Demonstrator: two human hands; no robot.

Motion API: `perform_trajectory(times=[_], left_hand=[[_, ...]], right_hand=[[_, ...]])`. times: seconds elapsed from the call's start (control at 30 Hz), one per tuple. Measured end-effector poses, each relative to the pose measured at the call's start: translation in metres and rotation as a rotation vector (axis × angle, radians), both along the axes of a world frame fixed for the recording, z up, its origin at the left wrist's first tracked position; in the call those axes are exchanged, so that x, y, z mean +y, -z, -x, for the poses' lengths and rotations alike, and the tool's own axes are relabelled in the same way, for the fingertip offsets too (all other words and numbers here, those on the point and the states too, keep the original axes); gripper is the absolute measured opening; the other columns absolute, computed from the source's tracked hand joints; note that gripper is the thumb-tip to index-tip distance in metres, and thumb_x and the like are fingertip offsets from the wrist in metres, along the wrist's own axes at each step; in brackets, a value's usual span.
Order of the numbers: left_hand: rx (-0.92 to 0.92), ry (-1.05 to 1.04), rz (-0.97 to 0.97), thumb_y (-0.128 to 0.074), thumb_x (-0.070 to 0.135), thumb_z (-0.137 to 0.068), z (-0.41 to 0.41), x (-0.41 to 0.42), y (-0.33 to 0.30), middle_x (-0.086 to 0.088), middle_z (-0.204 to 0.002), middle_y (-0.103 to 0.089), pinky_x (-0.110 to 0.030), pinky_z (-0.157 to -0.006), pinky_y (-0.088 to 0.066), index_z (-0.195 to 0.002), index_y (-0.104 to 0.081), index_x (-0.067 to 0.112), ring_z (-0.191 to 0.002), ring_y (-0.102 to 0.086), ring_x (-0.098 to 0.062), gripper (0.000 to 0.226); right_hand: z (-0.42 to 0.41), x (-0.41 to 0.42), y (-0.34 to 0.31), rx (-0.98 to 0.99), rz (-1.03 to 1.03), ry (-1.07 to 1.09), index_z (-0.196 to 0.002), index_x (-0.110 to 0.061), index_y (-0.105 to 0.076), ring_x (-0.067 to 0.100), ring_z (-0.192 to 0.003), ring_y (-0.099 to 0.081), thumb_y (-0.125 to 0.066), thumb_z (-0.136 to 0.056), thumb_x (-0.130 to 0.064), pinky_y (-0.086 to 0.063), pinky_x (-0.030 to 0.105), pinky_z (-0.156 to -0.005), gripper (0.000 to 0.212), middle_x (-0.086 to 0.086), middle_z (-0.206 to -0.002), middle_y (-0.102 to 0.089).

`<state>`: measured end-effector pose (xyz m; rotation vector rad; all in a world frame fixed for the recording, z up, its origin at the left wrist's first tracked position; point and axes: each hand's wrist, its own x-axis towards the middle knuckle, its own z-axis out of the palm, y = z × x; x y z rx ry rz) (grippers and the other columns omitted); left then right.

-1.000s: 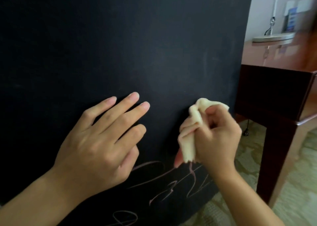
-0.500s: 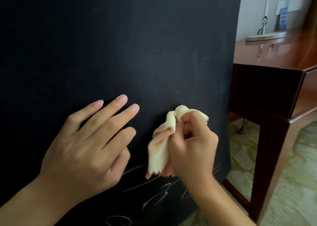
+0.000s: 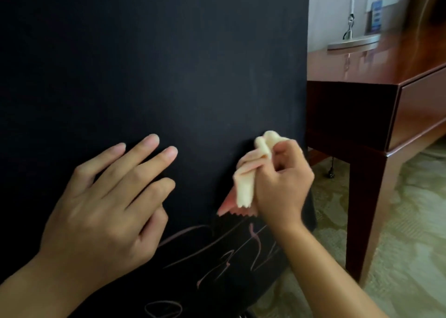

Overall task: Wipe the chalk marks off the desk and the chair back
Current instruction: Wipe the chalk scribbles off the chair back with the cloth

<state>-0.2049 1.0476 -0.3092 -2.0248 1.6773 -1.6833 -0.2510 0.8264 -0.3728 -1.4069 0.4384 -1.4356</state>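
Cream soft cloth is bunching in the right hand's closed grip against the black chair back, pink chalk marks lying just below; the left hand is resting flat beside.

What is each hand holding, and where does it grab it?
The right hand grips the bunched middle of a pale cloth. The left hand holds nothing; it rests flat on the black chair back.
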Motion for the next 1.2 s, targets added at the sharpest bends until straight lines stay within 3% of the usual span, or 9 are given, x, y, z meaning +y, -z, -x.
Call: perform_trajectory(times=[0.1, 0.23, 0.37, 0.53, 0.67, 0.8, 0.93, 1.1, 1.2], left_hand=[[-0.001, -0.017, 0.006, -0.057, 0.006, -0.086, 0.005, -0.003, 0.002, -0.007, -0.138, -0.062, -0.040, -0.118, -0.028, -0.096, -0.070, 0.010, -0.138, -0.049, -0.024, 0.017], [0.009, -0.043, 0.003, -0.058, 0.006, -0.084, 0.005, -0.001, 0.002, -0.006, -0.138, -0.061, -0.039, -0.118, -0.027, -0.093, -0.073, 0.010, -0.138, -0.049, -0.024, 0.018], [0.024, -0.035, -0.007, -0.059, 0.007, -0.084, 0.008, -0.002, 0.001, -0.007, -0.137, -0.062, -0.039, -0.118, -0.028, -0.092, -0.075, 0.010, -0.138, -0.049, -0.024, 0.018], [0.028, -0.049, 0.020, -0.058, 0.012, -0.087, 0.007, -0.001, 0.000, -0.005, -0.137, -0.063, -0.038, -0.117, -0.030, -0.093, -0.076, 0.011, -0.138, -0.050, -0.022, 0.019], [0.056, -0.042, -0.026, -0.055, 0.007, -0.084, 0.010, -0.001, -0.001, -0.008, -0.138, -0.062, -0.040, -0.118, -0.031, -0.094, -0.075, 0.009, -0.140, -0.047, -0.024, 0.022], [0.113, -0.025, -0.026, -0.057, 0.005, -0.081, 0.011, 0.000, 0.000, -0.006, -0.134, -0.065, -0.039, -0.116, -0.033, -0.088, -0.075, 0.011, -0.139, -0.048, -0.022, 0.020], [0.213, -0.007, 0.020, -0.055, 0.003, -0.082, 0.022, 0.002, -0.003, -0.006, -0.135, -0.064, -0.039, -0.116, -0.032, -0.090, -0.074, 0.012, -0.139, -0.048, -0.022, 0.022], [0.258, -0.107, 0.286, -0.060, 0.004, -0.083, 0.039, 0.039, -0.002, -0.011, -0.135, -0.061, -0.039, -0.112, -0.032, -0.100, -0.072, 0.009, -0.134, -0.052, -0.023, 0.022], [0.236, -0.177, 0.459, -0.060, 0.003, -0.083, 0.042, 0.064, 0.006, -0.014, -0.128, -0.063, -0.034, -0.107, -0.035, -0.096, -0.073, 0.007, -0.122, -0.058, -0.029, 0.019]], right_hand=[[0.000, 0.008, -0.008, -0.028, -0.039, -0.022, -0.068, -0.017, -0.050, 0.004, -0.049, -0.040, -0.063, -0.088, -0.002, -0.030, 0.018, -0.050, 0.027, -0.011, -0.053, -0.042], [0.001, 0.044, -0.036, -0.102, 0.243, -0.041, -0.074, -0.026, -0.052, 0.003, -0.050, -0.044, -0.059, -0.084, -0.017, -0.034, 0.015, -0.053, 0.015, -0.016, -0.056, -0.045], [-0.004, 0.003, -0.058, -0.128, 0.017, 0.023, -0.071, -0.024, -0.053, 0.003, -0.052, -0.047, -0.065, -0.087, -0.011, -0.037, 0.026, -0.058, 0.024, -0.014, -0.057, -0.050], [0.006, 0.056, -0.029, -0.022, 0.472, -0.093, -0.078, -0.024, -0.052, 0.005, -0.049, -0.045, -0.063, -0.083, -0.012, -0.037, 0.019, -0.049, 0.018, -0.014, -0.062, -0.050], [-0.003, 0.017, -0.036, -0.104, 0.098, -0.018, -0.070, -0.016, -0.051, 0.003, -0.047, -0.043, -0.067, -0.087, -0.003, -0.032, 0.017, -0.050, 0.027, -0.014, -0.053, -0.047], [0.005, 0.045, -0.028, -0.037, 0.321, -0.097, -0.075, -0.023, -0.050, 0.006, -0.047, -0.046, -0.065, -0.086, -0.007, -0.032, 0.011, -0.049, 0.025, -0.010, -0.053, -0.048], [0.009, 0.034, -0.050, -0.061, 0.258, -0.064, -0.076, -0.016, -0.055, 0.008, -0.052, -0.047, -0.065, -0.090, -0.007, -0.039, 0.025, -0.054, 0.019, -0.004, -0.060, -0.053], [-0.004, 0.068, -0.114, -0.273, 0.600, 0.049, -0.077, -0.017, -0.059, 0.002, -0.064, -0.045, -0.061, -0.087, -0.001, -0.034, 0.013, -0.061, 0.019, -0.013, -0.072, -0.048], [-0.005, 0.098, -0.071, -0.254, 1.087, -0.039, -0.069, -0.007, -0.058, 0.015, -0.065, -0.039, -0.058, -0.084, 0.000, -0.032, 0.027, -0.058, 0.017, 0.000, -0.069, -0.046]])
